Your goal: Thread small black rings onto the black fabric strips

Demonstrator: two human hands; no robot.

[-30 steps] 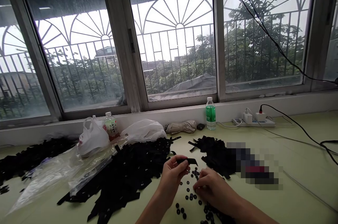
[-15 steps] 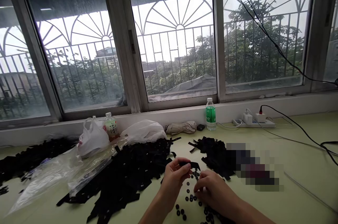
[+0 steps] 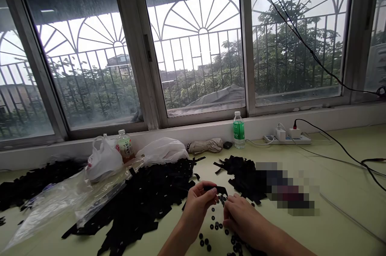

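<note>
My left hand (image 3: 197, 211) pinches a short black fabric strip (image 3: 215, 189) between thumb and fingers. My right hand (image 3: 243, 219) is curled just to its right, fingertips down among small round black buttons (image 3: 215, 226) scattered on the pale green table (image 3: 337, 215). Whether those fingers hold a button is hidden. A large heap of black strips (image 3: 135, 203) lies to the left of my hands, and a smaller heap (image 3: 244, 177) lies ahead of them.
Further left lie more black strips (image 3: 36, 181), a clear plastic bag (image 3: 57, 197) and white plastic bags (image 3: 104, 160). Two bottles, a folded umbrella (image 3: 205, 146) and a power strip (image 3: 286, 139) line the windowsill. A pixelated patch (image 3: 286, 187) covers something right of the strips.
The view has swung slightly. My left hand has turned the black strip flatter, and my right hand stays among the buttons.
</note>
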